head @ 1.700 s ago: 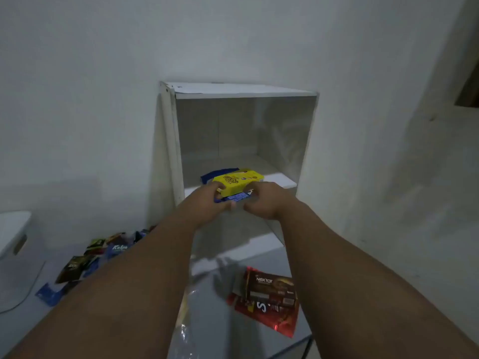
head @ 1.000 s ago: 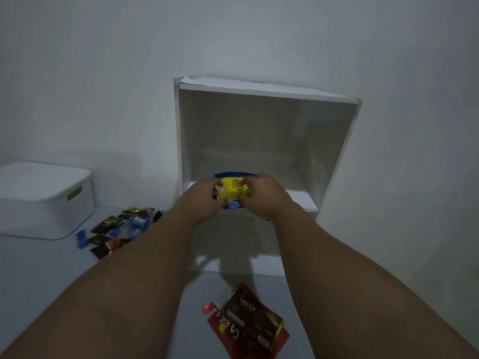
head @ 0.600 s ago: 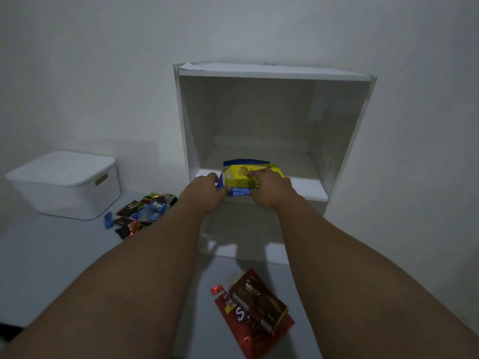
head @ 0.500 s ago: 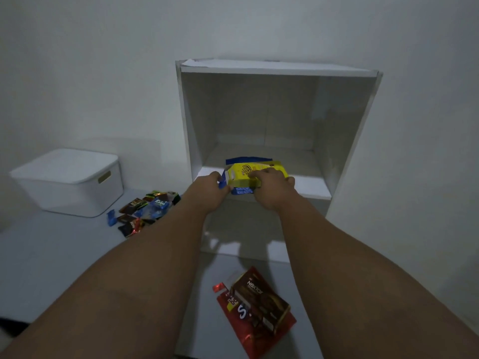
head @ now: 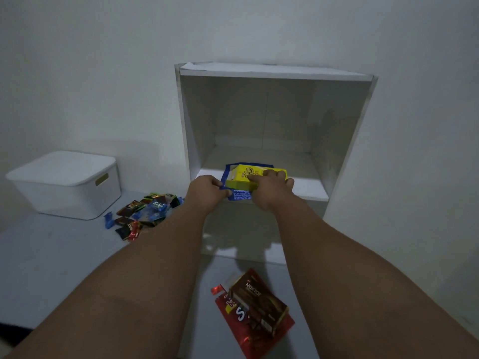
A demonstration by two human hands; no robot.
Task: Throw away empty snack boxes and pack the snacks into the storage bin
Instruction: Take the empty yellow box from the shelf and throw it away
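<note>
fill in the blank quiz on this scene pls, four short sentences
1. The right hand holds the ____ box on the shelf unit.
2. The left hand pinches the ____ pack beneath it.
3. The storage bin stands ____ of the shelf unit.
4. The Nextar carton lies on a ____ packet.
Missing: yellow, blue, left, red.

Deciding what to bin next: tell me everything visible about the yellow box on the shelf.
The yellow box is an oblong carton, cardboard by its look, with dark print on top. It lies flat on a blue packet at the front edge of the shelf. The right hand grips it from above; the left hand pinches the blue packet beside it. Whether it is empty cannot be told.
</note>
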